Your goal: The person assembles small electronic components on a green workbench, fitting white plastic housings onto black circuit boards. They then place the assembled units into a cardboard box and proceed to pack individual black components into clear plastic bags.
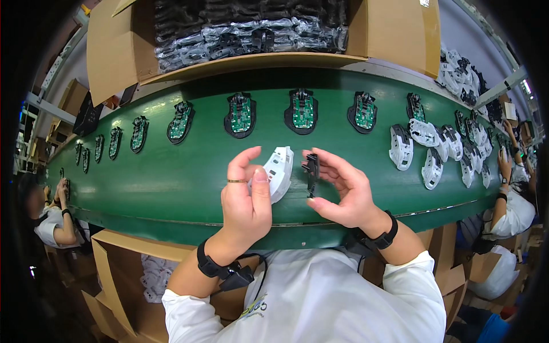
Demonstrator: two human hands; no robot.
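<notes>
My left hand (245, 197) grips a white plastic mouse shell (279, 174), thumb across its near face and fingers behind it. Close by on the right, my right hand (346, 186) pinches a thin black plastic part (311, 173) on edge between thumb and fingers. A small gap separates the two pieces, both held above the green conveyor belt (189, 188). Beyond my hands, black mouse bases with green circuit boards lie spaced in a row, among them one straight ahead (301, 111) and one to its left (240, 114).
More white shells (432, 168) lie in a loose group to the right on the belt. Behind the belt stands a cardboard box (257, 60) of bagged black parts. An open carton (126, 280) with white shells sits below left. Co-workers (60, 223) are at both sides.
</notes>
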